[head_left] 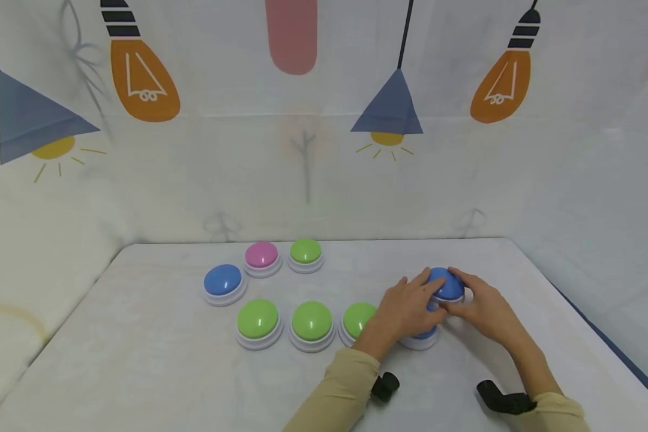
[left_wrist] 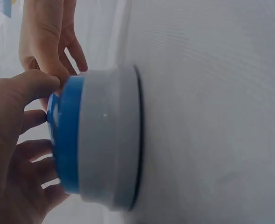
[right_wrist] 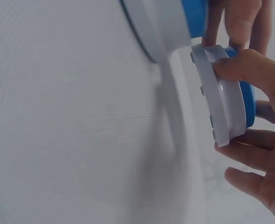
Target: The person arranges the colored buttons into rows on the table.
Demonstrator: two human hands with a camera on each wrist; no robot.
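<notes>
My right hand (head_left: 486,307) grips a blue push button (head_left: 451,289) by its white base, thumb on the near side. In the right wrist view that button's base (right_wrist: 221,100) is tilted off the table, its small feet showing. My left hand (head_left: 405,307) reaches across from the left, with fingers and thumb around the same button's dome. Directly below and nearer stands a second blue push button (left_wrist: 100,135), upright on the table. My left hand partly hides it in the head view, along with a green push button (head_left: 356,318) beside it.
On the white table (head_left: 140,336) a green button (head_left: 311,321) and another green button (head_left: 257,319) continue the front row leftward. Behind are a blue button (head_left: 222,280), a pink button (head_left: 261,255) and a green button (head_left: 305,251). A patterned cloth (head_left: 248,174) hangs behind the table.
</notes>
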